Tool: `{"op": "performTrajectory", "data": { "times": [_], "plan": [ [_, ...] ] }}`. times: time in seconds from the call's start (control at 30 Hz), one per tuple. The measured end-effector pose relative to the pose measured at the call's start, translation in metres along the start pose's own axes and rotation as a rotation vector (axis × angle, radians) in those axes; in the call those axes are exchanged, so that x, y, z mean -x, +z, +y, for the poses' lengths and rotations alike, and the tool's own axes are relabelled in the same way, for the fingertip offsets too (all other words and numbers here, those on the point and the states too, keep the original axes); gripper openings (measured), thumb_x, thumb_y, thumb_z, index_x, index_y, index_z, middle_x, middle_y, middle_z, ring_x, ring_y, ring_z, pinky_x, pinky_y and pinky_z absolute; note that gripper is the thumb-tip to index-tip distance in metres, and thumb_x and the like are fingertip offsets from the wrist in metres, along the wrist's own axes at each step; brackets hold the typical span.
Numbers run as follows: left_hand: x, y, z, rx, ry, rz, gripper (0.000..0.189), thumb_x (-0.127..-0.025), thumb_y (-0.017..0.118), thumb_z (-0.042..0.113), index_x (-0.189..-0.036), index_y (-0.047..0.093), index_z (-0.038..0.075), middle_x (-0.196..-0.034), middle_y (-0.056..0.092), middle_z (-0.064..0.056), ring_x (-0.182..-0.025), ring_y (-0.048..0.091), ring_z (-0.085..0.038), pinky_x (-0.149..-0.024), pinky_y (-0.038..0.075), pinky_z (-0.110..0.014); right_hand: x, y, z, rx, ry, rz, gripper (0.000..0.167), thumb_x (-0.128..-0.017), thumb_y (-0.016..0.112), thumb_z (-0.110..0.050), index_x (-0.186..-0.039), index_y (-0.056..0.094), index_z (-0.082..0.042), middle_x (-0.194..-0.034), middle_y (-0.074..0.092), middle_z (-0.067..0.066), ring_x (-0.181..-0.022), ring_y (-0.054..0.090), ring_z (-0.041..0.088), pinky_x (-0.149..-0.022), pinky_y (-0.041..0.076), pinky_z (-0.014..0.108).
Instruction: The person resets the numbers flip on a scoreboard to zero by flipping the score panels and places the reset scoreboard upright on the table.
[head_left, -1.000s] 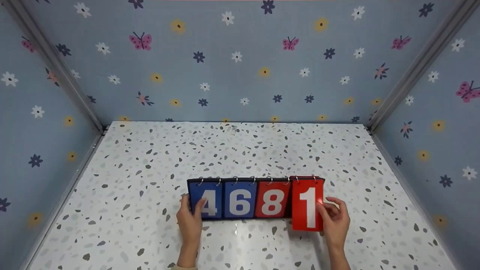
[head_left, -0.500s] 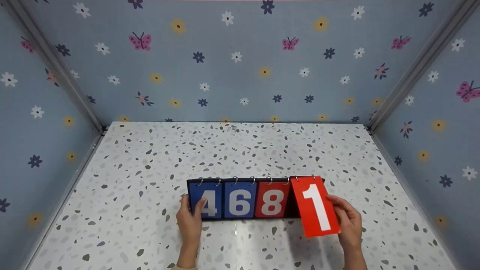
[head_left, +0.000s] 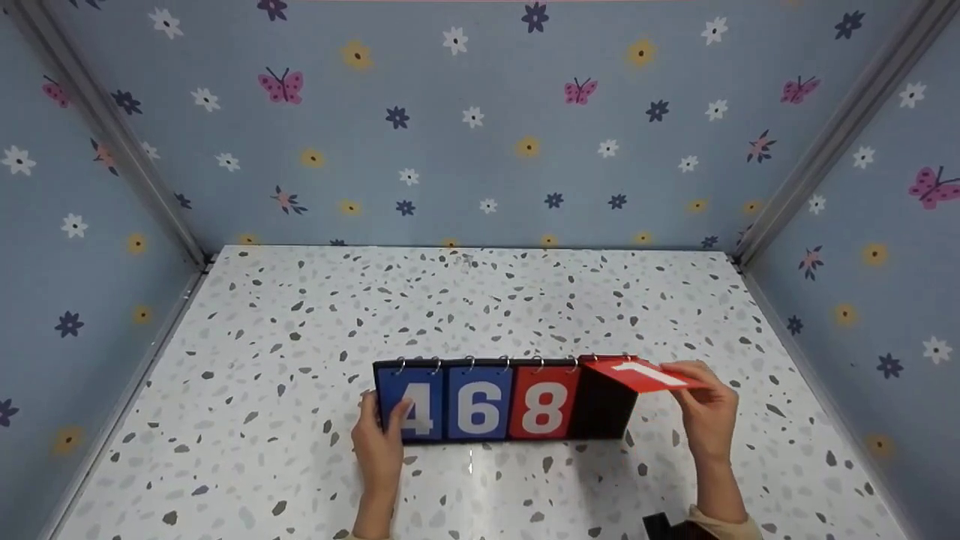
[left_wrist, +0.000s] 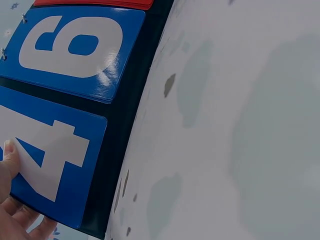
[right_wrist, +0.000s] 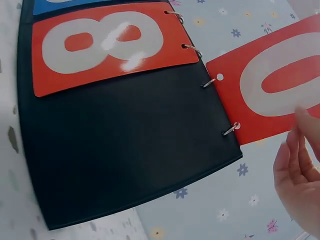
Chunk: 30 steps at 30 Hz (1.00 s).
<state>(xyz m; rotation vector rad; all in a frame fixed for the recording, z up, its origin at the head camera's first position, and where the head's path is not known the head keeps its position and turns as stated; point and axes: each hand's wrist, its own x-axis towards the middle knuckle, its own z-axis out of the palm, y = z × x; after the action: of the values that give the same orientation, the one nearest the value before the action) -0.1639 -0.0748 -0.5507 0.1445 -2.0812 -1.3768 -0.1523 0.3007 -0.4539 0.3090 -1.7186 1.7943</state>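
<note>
A broad white tabletop (head_left: 480, 307), patterned like terrazzo with irregular flecks in dark grey and pale grey, is spreading beneath a long, black, rectangular, ring-bound number board (head_left: 604, 412). The board is appearing to stand on the tabletop, its face tilting upward; the contact along its lower edge is not showing clearly. Beyond the board, the speckled surface is running back to a straight far edge, where a faint grey smudge (head_left: 463, 262) is marking it. On both sides of the board, the tabletop is widening nearward. Below the board's right part, a soft grey shadow (head_left: 607, 480) is falling; below its middle, a thin bright streak of light (head_left: 471, 459) is gleaming.
</note>
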Motion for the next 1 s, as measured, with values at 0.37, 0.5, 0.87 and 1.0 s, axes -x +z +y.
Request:
{"op": "performTrajectory", "data": {
  "times": [0.37, 0.5, 0.87, 1.0],
  "plan": [
    [-0.001, -0.001, 0.002, -0.039, -0.028, -0.003, 0.027, -0.077, 0.069, 0.017, -0.094, 0.053, 0.003, -0.078, 0.057, -0.006, -0.068, 0.054, -0.016, -0.062, 0.042, -0.032, -0.044, 0.024, -0.002, 0.042, -0.064, 0.011, 0.013, -0.073, 0.058, 0.021, -0.085, 0.057, 0.020, -0.079, 0.064, 0.012, -0.071, 0.062, 0.016, -0.067, 0.048, 0.021],
    [-0.001, -0.001, 0.003, -0.040, -0.038, -0.003, 0.028, -0.077, 0.069, 0.017, -0.094, 0.053, 0.003, -0.079, 0.058, -0.008, -0.070, 0.056, -0.018, -0.063, 0.042, -0.034, -0.054, 0.033, -0.004, 0.125, -0.017, 0.035, 0.015, -0.073, 0.063, 0.015, -0.087, 0.058, 0.017, -0.077, 0.062, 0.016, -0.067, 0.059, 0.016, -0.063, 0.047, 0.020],
    [0.000, -0.001, 0.001, -0.017, -0.018, -0.001, 0.028, -0.077, 0.069, 0.015, -0.095, 0.053, 0.001, -0.080, 0.059, -0.007, -0.071, 0.056, -0.018, -0.064, 0.042, -0.032, -0.071, 0.017, 0.062, 0.194, 0.051, 0.015, 0.022, -0.075, 0.070, -0.004, -0.094, 0.064, 0.006, -0.078, 0.062, 0.017, -0.066, 0.058, 0.018, -0.063, 0.048, 0.022],
    [0.000, -0.001, 0.001, -0.017, -0.018, -0.001, 0.028, -0.077, 0.069, 0.016, -0.095, 0.053, 0.001, -0.080, 0.058, -0.007, -0.071, 0.056, -0.018, -0.064, 0.043, -0.032, -0.078, -0.015, 0.138, 0.277, 0.055, -0.001, 0.029, -0.075, 0.072, -0.018, -0.101, 0.066, -0.008, -0.083, 0.065, 0.008, -0.071, 0.060, 0.016, -0.064, 0.048, 0.022]
  ]
}}
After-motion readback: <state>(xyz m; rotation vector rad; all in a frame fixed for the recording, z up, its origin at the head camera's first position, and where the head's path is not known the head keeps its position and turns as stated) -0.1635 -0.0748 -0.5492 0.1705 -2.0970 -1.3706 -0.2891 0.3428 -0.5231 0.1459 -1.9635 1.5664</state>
